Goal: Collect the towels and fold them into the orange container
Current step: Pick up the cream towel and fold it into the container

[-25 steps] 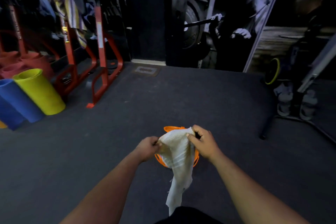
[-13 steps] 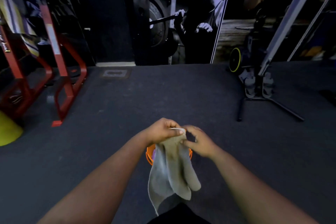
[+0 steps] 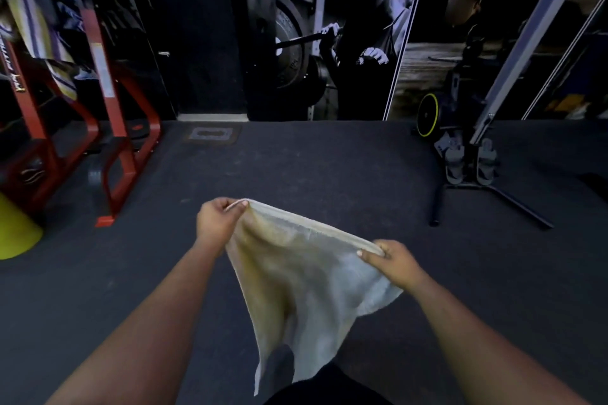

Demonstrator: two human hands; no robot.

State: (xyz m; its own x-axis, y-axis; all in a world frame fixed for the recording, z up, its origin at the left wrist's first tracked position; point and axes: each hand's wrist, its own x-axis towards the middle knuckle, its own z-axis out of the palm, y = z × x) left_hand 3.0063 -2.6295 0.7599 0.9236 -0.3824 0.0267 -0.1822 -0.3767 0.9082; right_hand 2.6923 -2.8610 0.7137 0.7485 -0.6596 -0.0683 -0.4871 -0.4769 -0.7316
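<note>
over dark floor (image 3: 329, 168), both hands pinch the towel (image 3: 306, 273) taut.

A red steel rack (image 3: 108, 115) stands on the dark rubber floor (image 3: 296, 168) at the left, striped cloths (image 3: 29, 29) draped over it. A yellow-green plastic cone (image 3: 14, 233) sits just beside its base. Right, a grey metal stand (image 3: 477, 154) rests near a black wheel with a yellow rim (image 3: 427, 114), before a dark weightlifting wall mural (image 3: 329, 43).

White lettering is running down the red rack (image 3: 19, 76) upright at far left; too blurred to read. A pale label on another upright is illegible.
</note>
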